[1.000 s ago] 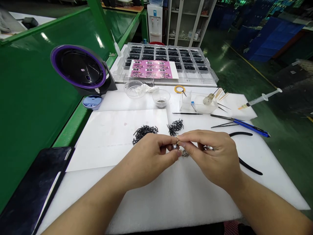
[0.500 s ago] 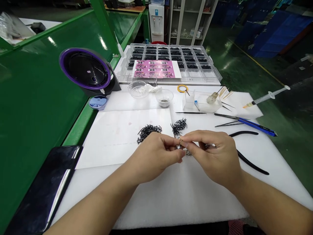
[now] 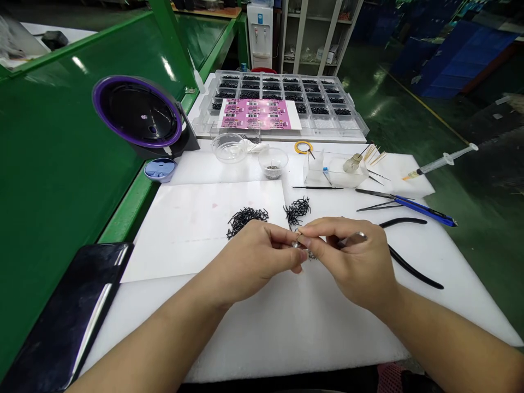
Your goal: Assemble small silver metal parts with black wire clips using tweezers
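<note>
My left hand (image 3: 257, 259) and my right hand (image 3: 350, 259) meet over the white foam mat (image 3: 286, 322), fingertips pinched together on a tiny metal part (image 3: 298, 242). The right hand also grips a slim metal tool (image 3: 352, 238), probably tweezers, whose shiny end sticks out past the knuckles. Two heaps of small black parts lie just beyond the hands, one on the left (image 3: 244, 217) and one on the right (image 3: 298, 209). A few small grey bits (image 3: 311, 254) rest on the mat under the fingers.
A sectioned clear tray (image 3: 323, 117) with black parts and a pink label sheet (image 3: 256, 114) stands at the back. A purple-rimmed black fan (image 3: 139, 115), two small bowls (image 3: 272, 162), tweezers, a blue-handled tool (image 3: 426, 208), black pliers (image 3: 409, 259) and a syringe (image 3: 442, 161) lie around. A dark tablet (image 3: 61, 322) sits front left.
The hands stay pinched together on the small part. The metal tool in my right hand has tilted up and shows more. The view has shifted slightly.
</note>
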A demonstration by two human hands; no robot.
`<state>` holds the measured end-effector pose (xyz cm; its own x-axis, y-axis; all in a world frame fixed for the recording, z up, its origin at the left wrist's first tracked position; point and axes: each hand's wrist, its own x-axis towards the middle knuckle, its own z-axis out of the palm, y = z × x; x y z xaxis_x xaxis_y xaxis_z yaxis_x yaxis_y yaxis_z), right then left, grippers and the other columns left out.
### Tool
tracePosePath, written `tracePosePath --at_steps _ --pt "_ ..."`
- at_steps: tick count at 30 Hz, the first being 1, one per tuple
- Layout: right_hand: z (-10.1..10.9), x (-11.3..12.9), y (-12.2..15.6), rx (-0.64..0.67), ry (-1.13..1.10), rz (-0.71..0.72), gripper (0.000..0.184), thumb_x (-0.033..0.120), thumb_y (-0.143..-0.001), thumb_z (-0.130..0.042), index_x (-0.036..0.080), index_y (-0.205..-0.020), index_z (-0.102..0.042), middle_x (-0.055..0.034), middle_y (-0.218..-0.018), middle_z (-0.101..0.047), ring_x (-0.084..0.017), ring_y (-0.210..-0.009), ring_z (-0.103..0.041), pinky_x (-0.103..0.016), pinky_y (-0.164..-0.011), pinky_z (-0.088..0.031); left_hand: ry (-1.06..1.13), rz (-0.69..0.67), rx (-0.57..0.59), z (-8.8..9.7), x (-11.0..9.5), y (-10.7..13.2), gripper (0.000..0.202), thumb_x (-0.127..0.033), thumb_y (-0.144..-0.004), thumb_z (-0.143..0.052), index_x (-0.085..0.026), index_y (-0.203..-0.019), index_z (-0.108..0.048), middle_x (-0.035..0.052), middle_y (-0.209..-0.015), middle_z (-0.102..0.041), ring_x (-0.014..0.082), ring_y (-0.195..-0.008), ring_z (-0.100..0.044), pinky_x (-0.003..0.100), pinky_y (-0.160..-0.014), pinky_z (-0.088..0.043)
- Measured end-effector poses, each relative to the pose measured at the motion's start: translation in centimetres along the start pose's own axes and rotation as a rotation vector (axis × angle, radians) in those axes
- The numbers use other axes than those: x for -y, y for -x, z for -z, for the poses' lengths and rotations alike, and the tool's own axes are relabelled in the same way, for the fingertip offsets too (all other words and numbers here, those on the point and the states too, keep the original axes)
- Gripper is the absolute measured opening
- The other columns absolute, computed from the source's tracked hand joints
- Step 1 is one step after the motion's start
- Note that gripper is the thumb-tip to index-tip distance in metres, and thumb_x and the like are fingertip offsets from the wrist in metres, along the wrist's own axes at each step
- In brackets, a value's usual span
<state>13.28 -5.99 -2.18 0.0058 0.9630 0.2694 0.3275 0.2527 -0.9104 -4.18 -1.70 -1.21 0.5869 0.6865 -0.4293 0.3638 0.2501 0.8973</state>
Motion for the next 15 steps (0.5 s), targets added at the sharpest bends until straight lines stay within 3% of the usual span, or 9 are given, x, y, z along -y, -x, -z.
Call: tracePosePath --at_steps 6,15 --pt "-0.22 -0.07 0.13 -0.012 -0.042 0.035 0.021 0.005 -0.079 -0.068 0.023 -0.085 -0.076 0.0021 -0.083 -0.074 -0.013 -0.068 -0.066 -0.025 -0.053 -0.047 0.008 -0.013 0.002 0.05 -0.15 0.08 0.021 -0.036 -0.085 -0.063 -0.019 -0.079 -0.075 -0.0010 -0.069 -0.064 0.0115 -0.066 -0.046 0.025 -0.058 -0.032" --pt "-0.38 0.03 -0.13 -0.022 0.000 -0.020 0.010 0.012 -0.079 -0.070 0.018 -0.083 -0.076 0.0004 -0.075 -0.072 -0.011 -0.057 -0.058 -0.026 -0.048 -0.042 0.043 0.030 0.014 0.07 0.16 -0.03 0.024 -0.036 -0.086 -0.063 -0.015 -0.079 -0.073 -0.0011 -0.064 -0.053 0.0087 -0.057 -0.033 0.026 -0.053 -0.024"
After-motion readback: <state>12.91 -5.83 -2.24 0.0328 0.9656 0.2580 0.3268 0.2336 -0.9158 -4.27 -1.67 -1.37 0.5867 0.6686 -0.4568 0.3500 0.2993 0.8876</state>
